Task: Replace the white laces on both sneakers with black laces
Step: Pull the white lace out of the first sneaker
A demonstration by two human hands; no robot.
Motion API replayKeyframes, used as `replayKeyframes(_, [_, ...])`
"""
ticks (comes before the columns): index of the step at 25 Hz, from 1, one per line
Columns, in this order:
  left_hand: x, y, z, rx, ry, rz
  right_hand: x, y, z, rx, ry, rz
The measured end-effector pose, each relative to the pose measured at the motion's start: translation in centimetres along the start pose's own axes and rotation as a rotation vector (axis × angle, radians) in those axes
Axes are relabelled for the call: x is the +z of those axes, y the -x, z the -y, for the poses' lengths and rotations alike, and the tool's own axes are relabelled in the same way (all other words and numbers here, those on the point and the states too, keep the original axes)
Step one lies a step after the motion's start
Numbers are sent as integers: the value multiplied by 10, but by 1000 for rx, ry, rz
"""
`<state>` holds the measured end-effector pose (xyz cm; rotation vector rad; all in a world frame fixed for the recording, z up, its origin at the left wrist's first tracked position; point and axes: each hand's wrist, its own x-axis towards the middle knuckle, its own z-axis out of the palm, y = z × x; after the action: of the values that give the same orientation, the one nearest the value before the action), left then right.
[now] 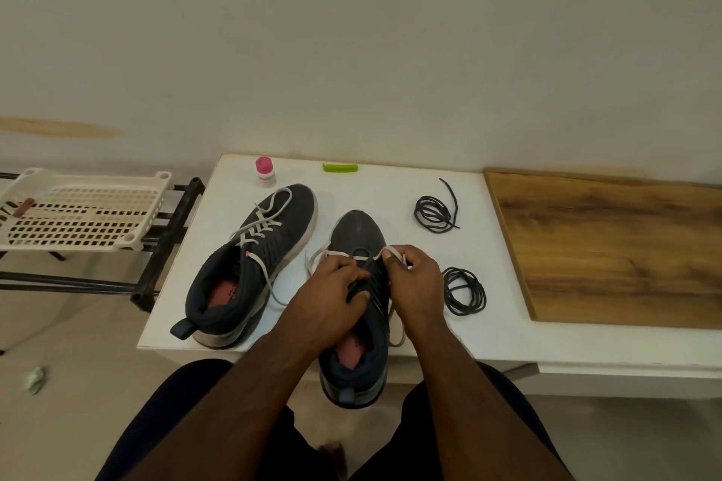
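Two dark sneakers stand on the white table (390,187). The left sneaker (250,266) has its white lace (260,228) threaded and loose. The right sneaker (359,308) lies toe-away at the table's front edge, heel overhanging. My left hand (332,289) grips its tongue area, fingers curled over the eyelets. My right hand (414,281) pinches this shoe's white lace (390,251) near the lowest eyelets; loose ends trail on both sides. Two coiled black laces lie to the right, one far (433,213), one near (465,291).
A small bottle with a pink cap (265,171) and a green comb-like piece (340,167) sit at the table's back edge. A wooden board (617,246) covers the right part. A white perforated basket (78,215) rests on a black rack at left.
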<state>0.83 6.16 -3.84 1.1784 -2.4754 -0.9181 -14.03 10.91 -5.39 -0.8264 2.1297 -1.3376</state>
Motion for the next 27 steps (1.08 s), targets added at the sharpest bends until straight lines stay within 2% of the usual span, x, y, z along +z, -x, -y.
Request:
replayKeyframes(4, [0, 1, 0, 3, 7, 7, 2, 2, 0, -36, 71, 39])
replayKeyframes(8, [-1, 1, 1, 2, 3, 0, 0, 0, 0, 56, -129, -81])
replayKeyframes(12, [0, 1, -1, 2, 11, 9, 0, 3, -2, -59, 56, 50])
replayKeyframes(14, [-1, 1, -1, 6, 15, 8, 4, 2, -1, -80, 70, 43])
replayKeyframes(17, [-1, 0, -1, 4, 16, -8, 2, 2, 1, 14, -155, -86])
replayKeyframes(19, [-1, 0, -1, 2, 19, -13, 1, 0, 0, 64, -208, -85])
replayKeyframes(23, [-1, 1, 0, 8, 17, -1, 3, 4, 0, -47, 34, 25])
replayKeyframes(24, [0, 1, 1, 8, 16, -3, 4, 4, 1, -52, 26, -3])
replayKeyframes(27, [1, 1, 1, 7, 12, -17, 0, 1, 3, 68, -210, -143])
